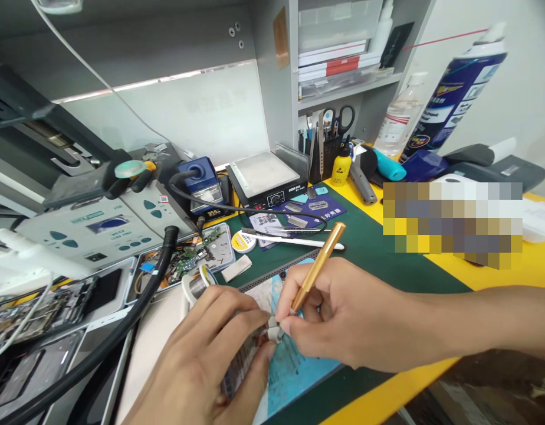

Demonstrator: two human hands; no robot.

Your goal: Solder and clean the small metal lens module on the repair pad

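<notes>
My right hand (pixel 334 313) is closed round a gold pen-shaped metal tool (pixel 323 260), which slants down to the left; its tip is hidden by my fingers. At the tool's lower end lies a small whitish piece (pixel 273 330), too covered to name. My left hand (pixel 210 354) holds this piece between thumb and forefinger. Both hands are over a blue work surface (pixel 299 378) with dark smudges, on a green mat (pixel 365 248). A perforated dark strip (pixel 279 268) runs along its far edge.
Behind my hands lie a white stick-like tool (pixel 299 241), a small round tin (pixel 243 242) and a tray of circuit boards (pixel 184 260). A hotplate (pixel 268 180) and soldering station (pixel 204 186) stand further back. At left, a black hose (pixel 153 295) arches across.
</notes>
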